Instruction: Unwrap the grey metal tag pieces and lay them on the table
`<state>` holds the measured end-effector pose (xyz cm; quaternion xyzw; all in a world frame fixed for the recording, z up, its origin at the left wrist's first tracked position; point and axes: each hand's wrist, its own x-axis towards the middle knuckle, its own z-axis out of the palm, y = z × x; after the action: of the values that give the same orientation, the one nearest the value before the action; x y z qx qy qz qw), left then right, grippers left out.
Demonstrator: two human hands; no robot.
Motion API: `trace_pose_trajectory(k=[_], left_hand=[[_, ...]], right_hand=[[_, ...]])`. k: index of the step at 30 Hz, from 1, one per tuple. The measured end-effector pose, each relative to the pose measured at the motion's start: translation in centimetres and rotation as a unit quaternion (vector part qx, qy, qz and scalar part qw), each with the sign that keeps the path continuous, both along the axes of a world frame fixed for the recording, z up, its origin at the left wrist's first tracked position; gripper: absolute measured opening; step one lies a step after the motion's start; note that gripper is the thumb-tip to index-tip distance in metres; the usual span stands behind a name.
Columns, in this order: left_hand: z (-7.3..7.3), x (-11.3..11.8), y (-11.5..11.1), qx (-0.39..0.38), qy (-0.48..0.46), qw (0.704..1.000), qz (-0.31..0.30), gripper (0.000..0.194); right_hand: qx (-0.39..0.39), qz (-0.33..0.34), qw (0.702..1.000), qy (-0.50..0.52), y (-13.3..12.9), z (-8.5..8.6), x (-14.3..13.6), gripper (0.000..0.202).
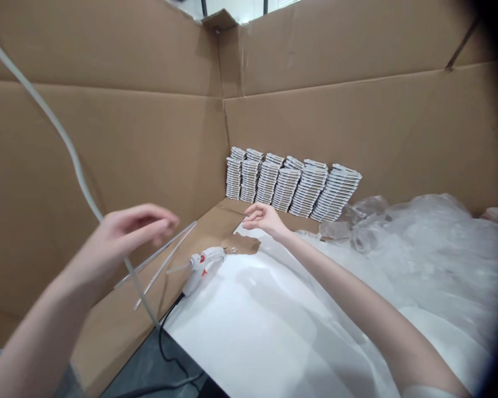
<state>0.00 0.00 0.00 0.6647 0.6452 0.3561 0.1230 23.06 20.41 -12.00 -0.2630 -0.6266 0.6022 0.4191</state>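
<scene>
My left hand point(135, 229) is raised in front of the cardboard wall, slightly blurred. Its fingers are loosely bent, with a gap to the thumb and nothing visible between them. My right hand point(262, 218) is farther forward, before the stacks, fingers closed around the end of a thin dark stick-like tool point(234, 211) that points left. Between and below the hands, a white glue gun point(203, 265) with an orange trigger lies on the edge of the white sheet point(240, 315). A clear glue stick point(178, 269) projects from its back, and its nozzle rests by a brown cardboard scrap point(244, 244).
Several stacks of thin white pieces point(301, 188) line the back cardboard wall point(357, 121). Clear plastic bags point(431, 249) heap up at the right. Two long clear sticks point(166, 265) lie at the left. A white cable point(72, 152) hangs across the left side; a black cord point(164, 337) trails from the glue gun.
</scene>
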Motion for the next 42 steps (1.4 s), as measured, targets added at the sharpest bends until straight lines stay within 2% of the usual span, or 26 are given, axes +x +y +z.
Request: trace_pose_trajectory(k=[1,3,5,6,7,9,11,12,15,19,23,27,30,33,37,42], left_hand=[[0.2,1.1,2.7,0.017,-0.046,0.998,-0.026,0.03],[-0.6,3.4,7.9,-0.007,-0.085,0.992,-0.097,0.052],[-2.6,5.0,12.4,-0.077,-0.119,0.978,-0.153,0.073],[-3.7,5.6,14.2,-0.123,-0.142,0.964,-0.189,0.077],[-4.8,5.9,15.7,-0.164,-0.169,0.943,-0.236,0.075],[-6.6,6.3,17.9,-0.226,-0.213,0.89,-0.334,0.059],[-7.8,6.6,19.1,-0.255,-0.223,0.861,-0.38,0.045],[-8.1,6.8,19.5,-0.258,-0.219,0.859,-0.384,0.039],[-8.7,7.3,20.0,-0.263,-0.193,0.877,-0.353,0.029],[-9.4,7.5,20.5,-0.323,-0.162,0.873,-0.329,0.033],[-10.1,6.1,21.6,-0.349,-0.12,0.871,-0.325,0.035],[-9.5,4.7,22.3,-0.374,-0.084,0.865,-0.324,0.034],[-8.6,4.6,22.2,-0.385,-0.067,0.866,-0.313,0.033],[-8.2,5.1,21.9,-0.35,-0.09,0.885,-0.293,0.044],[-8.8,6.2,21.6,-0.304,-0.129,0.904,-0.273,0.06],[-9.7,6.9,21.5,-0.262,-0.148,0.902,-0.309,0.052]], right_hand=[[0.005,-0.003,1.0,-0.005,-0.1,0.2,-0.1,0.045],[0.014,0.002,1.0,-0.008,-0.2,0.5,-0.5,0.044],[0.025,0.006,1.0,-0.002,-0.2,0.8,-0.8,0.042],[0.032,0.007,0.999,0.004,-0.1,0.9,-0.9,0.04],[0.039,0.009,0.999,0.011,-0.1,0.9,-0.9,0.038],[0.05,0.014,0.998,0.024,0.2,1.0,-0.7,0.034],[0.051,0.023,0.998,0.033,0.5,1.0,-0.2,0.03],[0.049,0.025,0.998,0.036,0.7,1.0,0.1,0.029],[0.042,0.032,0.998,0.036,1.1,0.9,1.0,0.029],[0.024,0.065,0.998,0.013,1.4,0.8,1.8,0.033],[0.004,0.066,0.997,-0.033,1.6,1.1,3.0,0.028],[-0.051,0.022,0.996,-0.069,2.1,1.4,4.5,0.02],[-0.087,-0.003,0.994,-0.069,2.3,1.3,5.0,0.021],[-0.106,0.014,0.994,-0.038,2.3,1.2,5.0,0.019],[-0.12,0.051,0.992,0.007,1.7,1.3,4.3,0.022],[-0.133,0.072,0.988,0.011,1.0,1.5,3.8,0.025]])
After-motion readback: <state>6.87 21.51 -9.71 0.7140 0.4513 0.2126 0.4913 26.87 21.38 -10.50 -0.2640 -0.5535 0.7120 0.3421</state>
